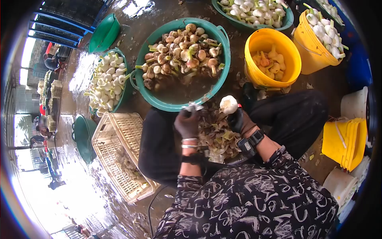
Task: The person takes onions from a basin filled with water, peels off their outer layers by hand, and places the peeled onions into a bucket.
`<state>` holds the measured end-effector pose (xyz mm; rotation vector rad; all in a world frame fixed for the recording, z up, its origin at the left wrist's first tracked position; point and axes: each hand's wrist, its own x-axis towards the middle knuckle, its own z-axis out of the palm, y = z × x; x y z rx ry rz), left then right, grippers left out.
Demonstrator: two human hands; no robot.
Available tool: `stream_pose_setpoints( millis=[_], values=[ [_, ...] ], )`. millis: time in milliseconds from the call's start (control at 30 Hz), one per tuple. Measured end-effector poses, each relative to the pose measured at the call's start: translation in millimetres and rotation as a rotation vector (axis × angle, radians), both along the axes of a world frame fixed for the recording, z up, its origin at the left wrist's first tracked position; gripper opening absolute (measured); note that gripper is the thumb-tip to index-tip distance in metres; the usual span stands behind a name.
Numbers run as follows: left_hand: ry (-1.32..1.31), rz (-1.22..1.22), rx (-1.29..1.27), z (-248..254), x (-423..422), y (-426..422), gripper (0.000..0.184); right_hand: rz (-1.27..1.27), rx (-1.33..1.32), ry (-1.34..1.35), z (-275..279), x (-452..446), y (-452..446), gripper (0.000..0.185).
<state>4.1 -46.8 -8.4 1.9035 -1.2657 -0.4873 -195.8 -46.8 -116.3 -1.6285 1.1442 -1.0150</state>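
My right hand (238, 120), in a dark glove, is closed around a white garlic bulb (229, 104) just below the yellow bucket. My left hand (187, 123), also gloved, pinches a pale scrap of peel (192, 106) at the near rim of the big green tub (226, 59). Unpeeled brownish garlic (185, 49) fills the upper part of that tub, with murky water below it. Between my hands and in my lap lies a heap of loose brown skins (219, 137). Several yellowish bulbs (270, 63) sit inside the yellow bucket (252, 69).
Cleaned white garlic fills a left tub (107, 83), an upper tub (254, 12) and a tilted yellow bucket (326, 36). A cream crate (119, 151) with skins leans beside my left knee. Empty green basins (104, 34) and yellow buckets (344, 143) stand around. Several people are far left.
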Motion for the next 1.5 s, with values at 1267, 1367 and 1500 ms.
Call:
stream_pose_setpoints(
  millis=[1267,1367,1500],
  values=[
    [-0.457,-0.037,0.337,-58.3,-20.8,-239.6,0.082,-0.487,0.693,-0.925,67.7,-24.2,-55.6,0.038],
    [-0.178,-0.165,0.344,-49.0,2.9,-229.8,0.075,-0.469,0.895,-0.84,63.0,-16.0,-47.1,0.039],
    [0.781,-0.348,0.079,-100.8,37.7,-183.6,0.054,-0.425,0.976,-0.686,99.7,-10.6,-48.1,0.038]
  ],
)
